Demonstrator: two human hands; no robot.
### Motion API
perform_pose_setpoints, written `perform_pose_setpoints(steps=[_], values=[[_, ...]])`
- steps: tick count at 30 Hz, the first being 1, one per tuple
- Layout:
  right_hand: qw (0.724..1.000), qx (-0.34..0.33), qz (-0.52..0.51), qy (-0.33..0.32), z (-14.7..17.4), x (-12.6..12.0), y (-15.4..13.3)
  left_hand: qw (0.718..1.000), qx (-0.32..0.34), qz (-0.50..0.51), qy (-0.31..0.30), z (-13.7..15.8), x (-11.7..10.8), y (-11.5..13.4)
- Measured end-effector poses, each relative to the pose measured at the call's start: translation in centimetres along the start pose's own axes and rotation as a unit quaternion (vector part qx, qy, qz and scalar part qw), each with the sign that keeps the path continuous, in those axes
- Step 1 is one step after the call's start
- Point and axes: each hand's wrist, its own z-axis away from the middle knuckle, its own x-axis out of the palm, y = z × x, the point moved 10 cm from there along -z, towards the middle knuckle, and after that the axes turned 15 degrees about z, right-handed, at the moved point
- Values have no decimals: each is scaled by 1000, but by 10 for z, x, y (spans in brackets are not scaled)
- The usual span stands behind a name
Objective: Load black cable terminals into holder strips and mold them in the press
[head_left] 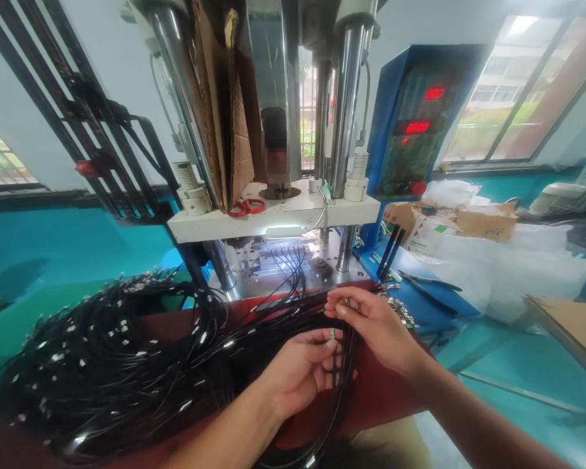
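Here, in front of a tall press (273, 227), a worker's left hand (303, 371) and right hand (374, 320) sit close but apart, both pinched on thin black cables (342, 391) drooping over a red bench (388, 387), the left at a metal end (332, 333). From where I stand, they look light, bendy and smooth, likely to slip or tangle; just behind the metal seems the surest hold.

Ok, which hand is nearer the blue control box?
Right. The right hand sits below and left of the blue control box; the left hand is lower and farther left.
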Motion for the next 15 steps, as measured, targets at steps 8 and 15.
perform_pose_setpoints(steps=[8, 15], values=[[984, -70, 128, 106, 8, -1, -18, 999, 18, -39, -15, -2, 15, 7], [977, -69, 153, 132, 1, 8, -12, 999, -20, -37, -28, 8, 15, -14]])
